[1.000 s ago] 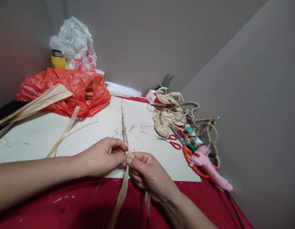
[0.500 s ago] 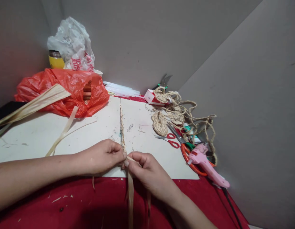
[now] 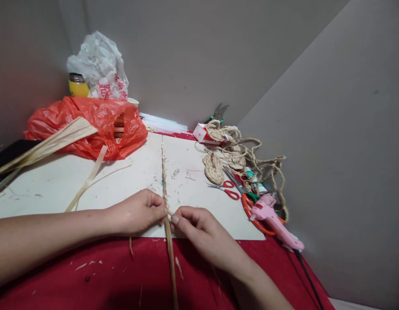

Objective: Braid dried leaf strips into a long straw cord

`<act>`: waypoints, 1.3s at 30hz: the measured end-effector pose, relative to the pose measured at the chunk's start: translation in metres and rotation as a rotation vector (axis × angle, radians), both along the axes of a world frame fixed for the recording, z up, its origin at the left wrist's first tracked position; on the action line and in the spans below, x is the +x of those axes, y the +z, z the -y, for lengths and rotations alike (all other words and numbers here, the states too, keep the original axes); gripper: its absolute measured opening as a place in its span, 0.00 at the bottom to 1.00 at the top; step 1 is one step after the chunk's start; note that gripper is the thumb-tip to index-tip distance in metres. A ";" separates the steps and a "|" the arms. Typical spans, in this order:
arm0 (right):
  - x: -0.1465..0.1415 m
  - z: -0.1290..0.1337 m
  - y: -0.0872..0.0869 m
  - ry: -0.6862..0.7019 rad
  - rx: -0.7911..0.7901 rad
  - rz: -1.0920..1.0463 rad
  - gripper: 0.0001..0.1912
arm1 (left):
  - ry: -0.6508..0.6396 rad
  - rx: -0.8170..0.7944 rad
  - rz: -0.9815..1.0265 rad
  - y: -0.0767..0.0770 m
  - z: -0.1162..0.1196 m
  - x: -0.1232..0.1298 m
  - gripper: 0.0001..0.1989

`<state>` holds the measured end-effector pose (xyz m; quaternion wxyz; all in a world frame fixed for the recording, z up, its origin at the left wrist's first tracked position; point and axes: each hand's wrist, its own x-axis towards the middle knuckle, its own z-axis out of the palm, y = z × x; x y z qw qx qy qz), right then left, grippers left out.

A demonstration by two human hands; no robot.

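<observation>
While the braid (image 3: 164, 172) lies plaited beyond, left fingers (image 3: 159, 211) pinch it, right fingers (image 3: 181, 222) pinch a strand (image 3: 170, 212), and loose fibre (image 3: 171, 258) hangs unplaited.

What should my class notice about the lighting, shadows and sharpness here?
Head view: white sheet bright, grey wall dim; small highlights on the red bag; dark shadow over the red cloth; braid slightly soft, its finest strands hard to separate where left hand and right hand pinch.
</observation>
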<state>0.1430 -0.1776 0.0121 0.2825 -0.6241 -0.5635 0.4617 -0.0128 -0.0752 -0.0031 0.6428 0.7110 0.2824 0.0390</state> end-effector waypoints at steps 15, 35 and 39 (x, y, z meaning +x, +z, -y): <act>-0.041 0.039 0.028 0.208 0.030 0.522 0.14 | 0.154 -0.157 0.087 0.005 0.008 -0.001 0.10; 0.001 -0.022 -0.023 0.033 -0.235 -0.310 0.27 | 0.127 0.001 0.061 -0.009 0.009 -0.004 0.07; 0.003 -0.021 -0.026 0.013 -0.225 -0.405 0.28 | 0.057 0.138 -0.011 0.006 0.010 -0.009 0.09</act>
